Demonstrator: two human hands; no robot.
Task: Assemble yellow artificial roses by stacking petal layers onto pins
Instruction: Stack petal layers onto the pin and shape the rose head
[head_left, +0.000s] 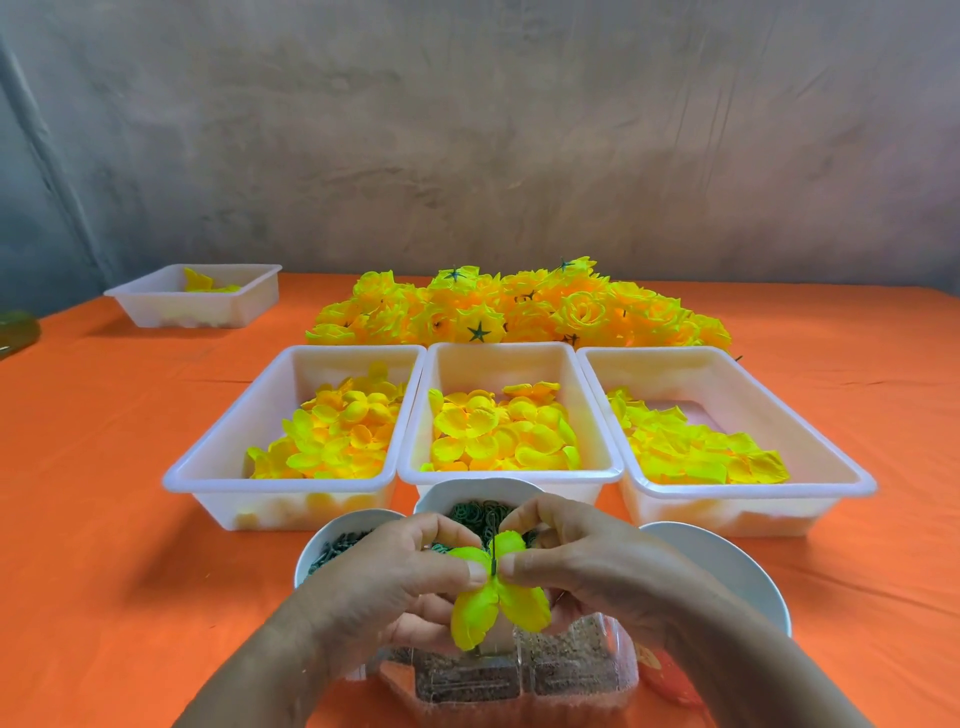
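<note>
I see the yellow petal layer (501, 603) sitting on a thin dark pin (492, 543), low and central, above a clear plastic container (571, 670) at the near edge of the desk (104, 519). The left hand (405, 566) and right hand (587, 556) meet there, both thumbs pinching the layer's centre against the pin. Just behind them is a white bowl (452, 491) of green parts. Beyond it, three white trays (509, 475) of loose petals stand side by side, and farther back lies a heap of finished roses (519, 312).
</note>
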